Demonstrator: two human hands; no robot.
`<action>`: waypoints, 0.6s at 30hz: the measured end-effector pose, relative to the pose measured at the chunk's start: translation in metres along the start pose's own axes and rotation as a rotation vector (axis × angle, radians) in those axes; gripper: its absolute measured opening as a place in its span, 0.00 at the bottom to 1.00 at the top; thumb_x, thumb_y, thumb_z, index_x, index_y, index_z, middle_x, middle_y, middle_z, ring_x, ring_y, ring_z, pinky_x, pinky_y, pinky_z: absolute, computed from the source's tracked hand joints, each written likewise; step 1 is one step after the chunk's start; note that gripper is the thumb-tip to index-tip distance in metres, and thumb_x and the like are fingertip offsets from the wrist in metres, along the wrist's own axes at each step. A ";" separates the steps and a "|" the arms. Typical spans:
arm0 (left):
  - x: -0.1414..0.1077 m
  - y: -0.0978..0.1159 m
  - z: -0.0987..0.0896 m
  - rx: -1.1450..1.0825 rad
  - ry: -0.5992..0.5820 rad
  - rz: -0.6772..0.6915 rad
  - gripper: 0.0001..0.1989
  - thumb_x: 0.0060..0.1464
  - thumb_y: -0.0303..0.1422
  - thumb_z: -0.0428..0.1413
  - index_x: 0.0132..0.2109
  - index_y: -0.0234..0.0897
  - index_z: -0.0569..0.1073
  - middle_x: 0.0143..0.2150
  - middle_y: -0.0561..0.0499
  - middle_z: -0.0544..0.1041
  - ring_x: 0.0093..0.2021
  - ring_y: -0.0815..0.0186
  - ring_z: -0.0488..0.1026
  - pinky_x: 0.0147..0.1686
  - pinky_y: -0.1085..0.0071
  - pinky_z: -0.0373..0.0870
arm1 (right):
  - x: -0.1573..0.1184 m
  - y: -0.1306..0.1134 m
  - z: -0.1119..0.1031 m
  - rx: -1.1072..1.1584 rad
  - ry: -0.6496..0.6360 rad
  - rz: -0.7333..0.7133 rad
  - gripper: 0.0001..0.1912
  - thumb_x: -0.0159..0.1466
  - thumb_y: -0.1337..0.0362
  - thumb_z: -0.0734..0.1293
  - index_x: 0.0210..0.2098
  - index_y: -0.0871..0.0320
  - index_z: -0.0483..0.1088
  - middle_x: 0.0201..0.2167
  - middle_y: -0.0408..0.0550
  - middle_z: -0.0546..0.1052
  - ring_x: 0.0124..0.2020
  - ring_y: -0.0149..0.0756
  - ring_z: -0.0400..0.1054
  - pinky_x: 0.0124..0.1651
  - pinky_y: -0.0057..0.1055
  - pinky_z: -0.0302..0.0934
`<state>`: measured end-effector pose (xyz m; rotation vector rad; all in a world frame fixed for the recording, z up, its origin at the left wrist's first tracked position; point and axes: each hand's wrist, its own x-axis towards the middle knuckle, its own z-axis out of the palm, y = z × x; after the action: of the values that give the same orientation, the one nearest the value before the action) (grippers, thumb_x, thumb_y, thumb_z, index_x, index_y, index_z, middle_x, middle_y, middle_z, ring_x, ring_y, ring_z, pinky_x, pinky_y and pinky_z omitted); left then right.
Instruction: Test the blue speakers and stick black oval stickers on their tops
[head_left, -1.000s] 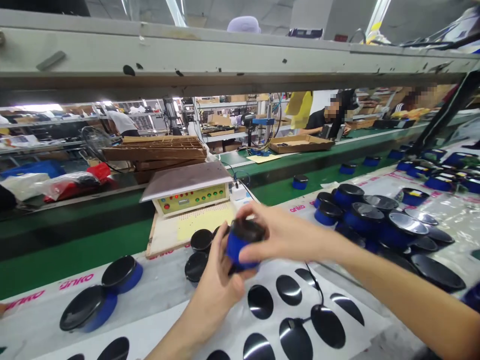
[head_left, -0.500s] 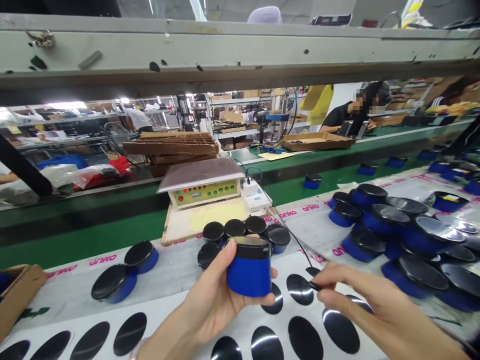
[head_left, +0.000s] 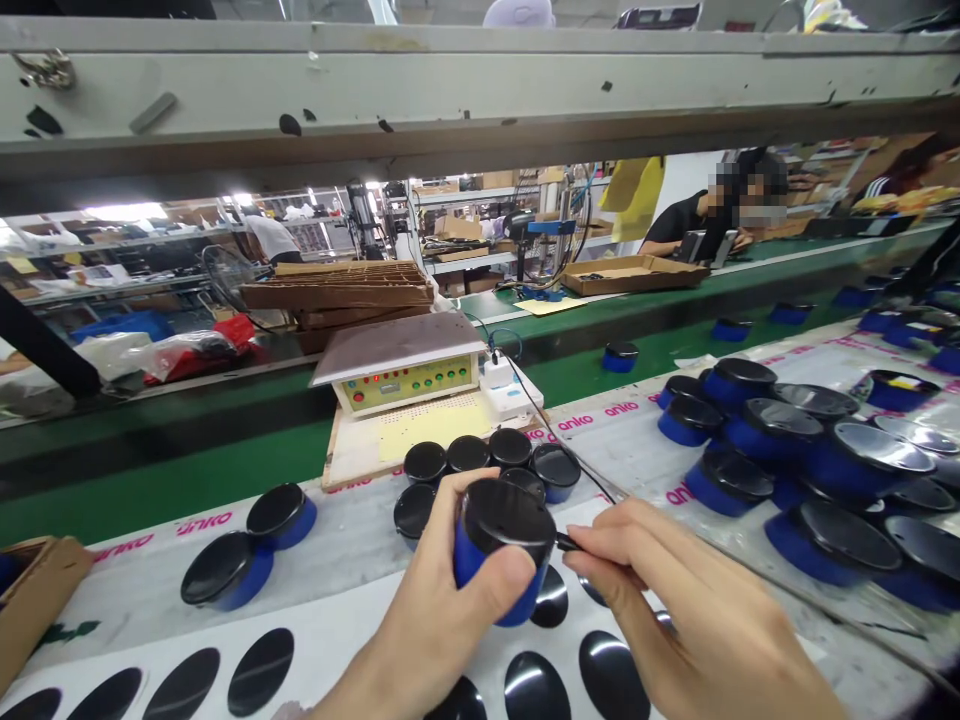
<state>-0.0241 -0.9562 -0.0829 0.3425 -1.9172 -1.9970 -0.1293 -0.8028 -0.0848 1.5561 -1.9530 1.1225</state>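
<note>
My left hand is wrapped around a round blue device with a glossy black top, tilted so the top faces me. In my right hand, thumb and fingertips pinch a small black cable plug. Its tip meets the right side of the device near the top's rim; whether it sits inside a socket cannot be seen. A thin black cable runs from my right hand back towards a white adapter. Just behind my left hand stand several similar devices, black tops up.
Under my hands lies a white sheet with black oval pieces. Many blue devices crowd the right side. A control box with lit buttons stands behind, before a green conveyor. A shelf beam crosses overhead. A person sits beyond.
My right hand has moved left, bringing the plug from apart to against the device's side. My left hand has turned the device, tipping its black top towards me.
</note>
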 end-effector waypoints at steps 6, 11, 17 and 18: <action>-0.004 0.001 -0.010 0.540 -0.023 0.253 0.38 0.45 0.49 0.62 0.61 0.48 0.56 0.56 0.45 0.63 0.54 0.54 0.65 0.52 0.62 0.67 | -0.007 0.008 0.015 0.164 -0.039 0.069 0.14 0.65 0.74 0.57 0.47 0.52 0.63 0.32 0.45 0.70 0.32 0.32 0.68 0.31 0.26 0.65; -0.007 -0.001 -0.011 0.993 -0.079 0.794 0.37 0.53 0.31 0.60 0.65 0.41 0.51 0.56 0.40 0.65 0.62 0.54 0.59 0.60 0.59 0.61 | -0.016 0.020 0.031 0.261 -0.081 0.116 0.13 0.66 0.72 0.56 0.46 0.50 0.63 0.35 0.44 0.70 0.36 0.31 0.69 0.36 0.22 0.67; -0.011 0.000 -0.011 0.907 -0.160 0.876 0.26 0.53 0.21 0.56 0.57 0.41 0.59 0.58 0.39 0.68 0.63 0.53 0.59 0.58 0.52 0.65 | -0.018 0.018 0.033 0.285 -0.096 0.084 0.15 0.67 0.71 0.55 0.48 0.48 0.62 0.33 0.43 0.71 0.34 0.31 0.69 0.37 0.23 0.68; -0.011 0.001 -0.011 0.918 -0.154 0.862 0.23 0.53 0.21 0.56 0.54 0.40 0.62 0.58 0.40 0.68 0.63 0.52 0.59 0.56 0.52 0.66 | -0.018 0.017 0.033 0.288 -0.095 0.080 0.15 0.67 0.71 0.54 0.48 0.48 0.62 0.32 0.43 0.70 0.33 0.31 0.69 0.36 0.23 0.68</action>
<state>-0.0094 -0.9615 -0.0834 -0.3953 -2.3836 -0.5657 -0.1344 -0.8169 -0.1239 1.7154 -1.9994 1.4409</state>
